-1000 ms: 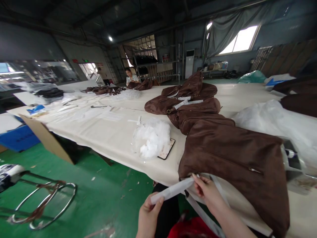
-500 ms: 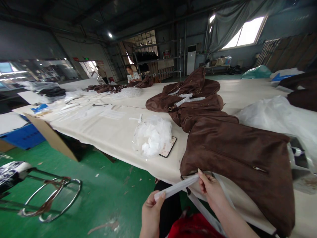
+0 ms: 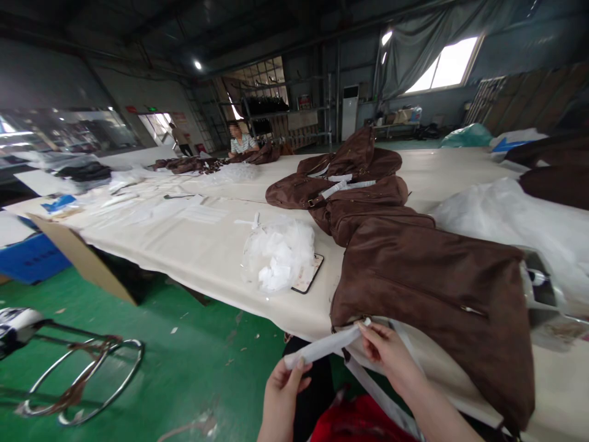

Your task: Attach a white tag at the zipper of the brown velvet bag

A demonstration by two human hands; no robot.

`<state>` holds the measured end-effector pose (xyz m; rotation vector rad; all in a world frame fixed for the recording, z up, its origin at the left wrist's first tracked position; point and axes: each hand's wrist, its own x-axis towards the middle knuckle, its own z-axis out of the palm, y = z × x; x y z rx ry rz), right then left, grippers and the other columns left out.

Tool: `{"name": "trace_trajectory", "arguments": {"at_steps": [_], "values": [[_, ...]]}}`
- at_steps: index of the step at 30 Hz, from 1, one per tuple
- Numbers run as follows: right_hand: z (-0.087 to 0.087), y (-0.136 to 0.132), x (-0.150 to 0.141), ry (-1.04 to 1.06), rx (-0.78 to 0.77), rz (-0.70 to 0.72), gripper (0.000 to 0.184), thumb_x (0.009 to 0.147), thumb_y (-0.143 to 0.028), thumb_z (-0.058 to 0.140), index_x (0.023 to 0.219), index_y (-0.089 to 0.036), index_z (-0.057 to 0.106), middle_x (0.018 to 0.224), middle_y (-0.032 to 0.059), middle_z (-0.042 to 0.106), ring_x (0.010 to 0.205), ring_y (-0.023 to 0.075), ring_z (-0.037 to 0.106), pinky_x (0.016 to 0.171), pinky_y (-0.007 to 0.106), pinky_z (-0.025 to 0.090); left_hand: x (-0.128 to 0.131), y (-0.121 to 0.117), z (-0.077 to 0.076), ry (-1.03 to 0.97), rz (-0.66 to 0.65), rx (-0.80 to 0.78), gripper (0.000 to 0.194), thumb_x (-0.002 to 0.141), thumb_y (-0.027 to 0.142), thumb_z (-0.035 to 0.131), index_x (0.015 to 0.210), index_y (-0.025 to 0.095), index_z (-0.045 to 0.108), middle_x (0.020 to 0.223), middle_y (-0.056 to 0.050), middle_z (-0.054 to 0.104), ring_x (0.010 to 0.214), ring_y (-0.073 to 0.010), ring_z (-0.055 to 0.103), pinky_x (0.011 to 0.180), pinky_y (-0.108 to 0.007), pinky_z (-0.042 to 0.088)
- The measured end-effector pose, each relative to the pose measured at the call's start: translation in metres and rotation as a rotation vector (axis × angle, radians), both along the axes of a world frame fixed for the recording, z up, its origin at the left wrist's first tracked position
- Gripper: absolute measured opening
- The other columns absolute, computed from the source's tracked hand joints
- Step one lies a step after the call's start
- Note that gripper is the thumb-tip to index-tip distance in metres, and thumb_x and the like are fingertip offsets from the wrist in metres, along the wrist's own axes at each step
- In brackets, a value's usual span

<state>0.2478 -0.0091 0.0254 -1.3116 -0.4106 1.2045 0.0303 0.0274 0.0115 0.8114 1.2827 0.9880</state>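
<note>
A white wrapped strap (image 3: 324,347) is stretched between my two hands at the table's front edge. My left hand (image 3: 286,382) pinches its lower left end. At the upper right end, next to the bag, my right hand (image 3: 380,345) pinches it with thumb and fingers. The large brown bag (image 3: 427,270) lies on the table just beyond my right hand, a small zipper pull showing on its face. Another length of white-wrapped strap (image 3: 375,387) hangs below my right hand, over my lap.
A clear plastic bag of white scraps (image 3: 280,255) rests partly over a phone-like flat object (image 3: 309,274). More brown bags (image 3: 340,184) lie beyond. Plastic sheeting (image 3: 506,209) is at right, a metal-framed stool (image 3: 83,380) at left. A person (image 3: 242,142) is across the table.
My view has turned slightly, so the scene sits a little further left. My hands keep their pinch on the strap, which now sags slightly and looks more twisted near my right hand.
</note>
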Motion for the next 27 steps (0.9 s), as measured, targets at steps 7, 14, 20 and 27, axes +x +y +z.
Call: {"name": "trace_trajectory", "arguments": {"at_steps": [7, 14, 20, 27], "values": [[0.000, 0.001, -0.002, 0.008, 0.016, -0.042, 0.043, 0.067, -0.052, 0.074, 0.054, -0.018, 0.051, 0.044, -0.0043, 0.048, 0.040, 0.0077, 0.037, 0.040, 0.022, 0.026, -0.002, -0.003, 0.004, 0.077, -0.051, 0.060, 0.052, 0.048, 0.055, 0.083, 0.076, 0.011, 0.074, 0.069, -0.009, 0.072, 0.068, -0.0225, 0.068, 0.063, -0.030, 0.056], [0.006, 0.002, -0.008, 0.107, 0.046, -0.223, 0.038, 0.065, -0.046, 0.078, 0.056, -0.019, 0.052, 0.050, -0.0057, 0.049, 0.041, 0.0069, 0.037, 0.038, 0.021, 0.028, -0.005, -0.005, 0.009, 0.151, -0.041, 0.173, 0.049, 0.052, 0.055, 0.081, 0.080, 0.015, 0.074, 0.070, -0.004, 0.070, 0.072, -0.0200, 0.063, 0.069, -0.025, 0.050], [0.001, 0.004, -0.001, 0.222, 0.069, -0.262, 0.031, 0.063, -0.042, 0.082, 0.067, -0.017, 0.064, 0.053, -0.0056, 0.052, 0.044, 0.0062, 0.042, 0.039, 0.017, 0.036, -0.004, 0.000, 0.007, 0.206, 0.003, 0.219, 0.050, 0.053, 0.059, 0.078, 0.074, 0.015, 0.072, 0.069, -0.002, 0.066, 0.066, -0.0168, 0.058, 0.065, -0.024, 0.047], [0.019, -0.024, 0.015, 0.278, -0.038, -0.195, 0.031, 0.065, -0.028, 0.083, 0.088, -0.014, 0.067, 0.088, 0.0057, 0.072, 0.060, 0.0102, 0.062, 0.044, 0.016, 0.044, -0.036, 0.023, -0.016, 0.107, 0.020, 0.060, 0.054, 0.036, 0.060, 0.083, 0.061, 0.017, 0.061, 0.077, -0.005, 0.068, 0.077, -0.0241, 0.065, 0.069, -0.032, 0.054]]}}
